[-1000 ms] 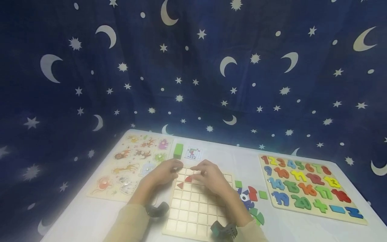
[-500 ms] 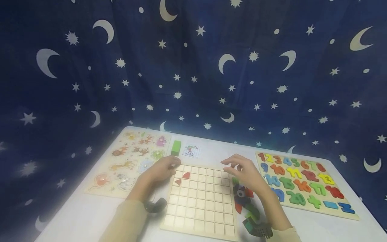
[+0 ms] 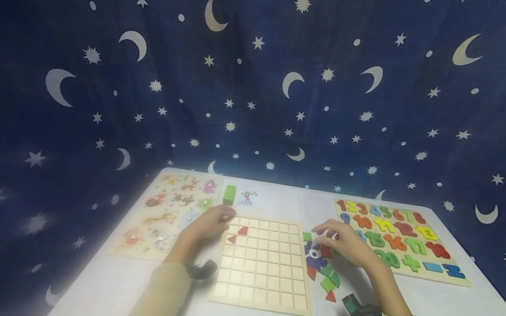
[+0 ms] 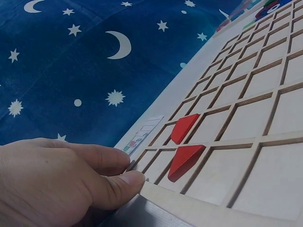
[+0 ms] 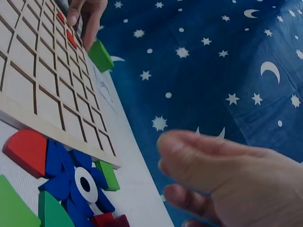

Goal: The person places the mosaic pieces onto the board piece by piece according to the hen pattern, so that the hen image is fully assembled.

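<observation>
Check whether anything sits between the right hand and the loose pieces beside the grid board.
Nothing visible does. The right hand hovers right over the loose pieces, by the grid board. The left hand rests at the board's far corner, well aside.

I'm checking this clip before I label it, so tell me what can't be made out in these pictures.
- Head view: whether the right hand grips a loose piece; its own fingers cover the contact.
- Right wrist view: the fingers are blurred and nothing shows between them.
- Head view: the small pattern card is too small to read.
- Left wrist view: the left hand hides the grid board corner under it.
</observation>
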`<state>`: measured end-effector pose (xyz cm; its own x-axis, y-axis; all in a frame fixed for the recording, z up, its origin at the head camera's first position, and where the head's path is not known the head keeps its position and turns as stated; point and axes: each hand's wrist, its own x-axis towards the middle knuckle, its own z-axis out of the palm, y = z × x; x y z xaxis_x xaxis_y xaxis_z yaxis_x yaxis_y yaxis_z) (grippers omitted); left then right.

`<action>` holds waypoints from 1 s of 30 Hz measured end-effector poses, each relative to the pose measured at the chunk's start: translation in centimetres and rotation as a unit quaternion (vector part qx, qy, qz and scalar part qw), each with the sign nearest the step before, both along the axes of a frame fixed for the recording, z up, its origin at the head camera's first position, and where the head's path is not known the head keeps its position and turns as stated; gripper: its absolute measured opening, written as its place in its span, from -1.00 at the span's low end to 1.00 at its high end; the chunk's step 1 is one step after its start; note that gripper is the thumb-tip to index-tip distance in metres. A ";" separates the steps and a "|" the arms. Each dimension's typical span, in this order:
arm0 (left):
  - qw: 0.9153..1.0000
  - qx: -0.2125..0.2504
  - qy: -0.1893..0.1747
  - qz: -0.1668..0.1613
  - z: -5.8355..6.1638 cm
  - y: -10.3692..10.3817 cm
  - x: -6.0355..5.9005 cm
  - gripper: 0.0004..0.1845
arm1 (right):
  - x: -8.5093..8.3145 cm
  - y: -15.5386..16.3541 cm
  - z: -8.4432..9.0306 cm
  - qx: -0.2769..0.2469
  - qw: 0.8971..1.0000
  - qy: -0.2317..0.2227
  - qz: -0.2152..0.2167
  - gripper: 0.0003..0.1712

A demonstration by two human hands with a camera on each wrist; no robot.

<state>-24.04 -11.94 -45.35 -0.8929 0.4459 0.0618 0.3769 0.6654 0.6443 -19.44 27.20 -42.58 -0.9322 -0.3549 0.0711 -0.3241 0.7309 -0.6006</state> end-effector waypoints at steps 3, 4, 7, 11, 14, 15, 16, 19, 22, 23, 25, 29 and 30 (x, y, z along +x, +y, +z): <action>1.000 0.000 -0.002 0.007 -0.1 -0.3 0.1 -0.53 | -0.2 0.2 -0.1 0.009 0.999 -0.024 0.025 -0.75; 1.000 0.000 -0.003 0.010 -0.2 -0.4 0.2 -0.53 | -0.2 0.2 -0.1 0.014 0.999 -0.032 0.034 -0.76; 1.000 0.003 -0.003 0.012 -0.4 -0.5 0.1 -0.53 | -0.4 0.1 -0.3 0.035 0.995 -0.055 0.070 -0.77; 1.000 0.004 -0.003 0.010 -0.7 -0.6 0.0 -0.54 | -0.4 0.1 -1.0 0.055 0.992 -0.059 0.099 -0.79; 1.000 0.002 -0.003 0.009 -0.8 -0.6 0.0 -0.54 | -0.4 0.0 -1.4 0.056 0.992 -0.058 0.100 -0.79; 1.000 0.002 -0.004 0.009 -0.8 -0.5 0.0 -0.54 | -0.3 0.0 -1.5 0.054 0.992 -0.058 0.099 -0.79; 1.000 0.002 -0.004 0.009 -0.7 -0.5 0.0 -0.53 | -0.3 0.0 -1.5 0.054 0.992 -0.059 0.097 -0.78; 1.000 0.003 -0.002 0.006 -0.7 -0.5 0.0 -0.53 | -0.2 -0.2 -1.6 0.057 0.992 -0.062 0.090 -0.78; 1.000 0.006 -0.003 0.004 -0.7 -0.5 -0.1 -0.52 | -0.2 -0.4 -1.6 0.062 0.993 -0.066 0.078 -0.78; 1.000 0.007 -0.003 0.004 -0.7 -0.4 -0.2 -0.52 | -0.2 -0.4 -1.7 0.062 0.993 -0.065 0.077 -0.78; 1.000 0.007 -0.004 0.005 -0.7 -0.3 -0.2 -0.52 | -0.2 -0.5 -1.7 0.065 0.993 -0.065 0.070 -0.79; 1.000 0.003 -0.006 0.007 -0.5 -0.2 -0.3 -0.52 | -0.4 -0.5 -2.1 0.068 0.994 -0.058 0.064 -0.83; 1.000 0.000 -0.008 0.009 -0.4 -0.2 -0.3 -0.52 | -0.4 -0.5 -2.3 0.068 0.994 -0.058 0.063 -0.84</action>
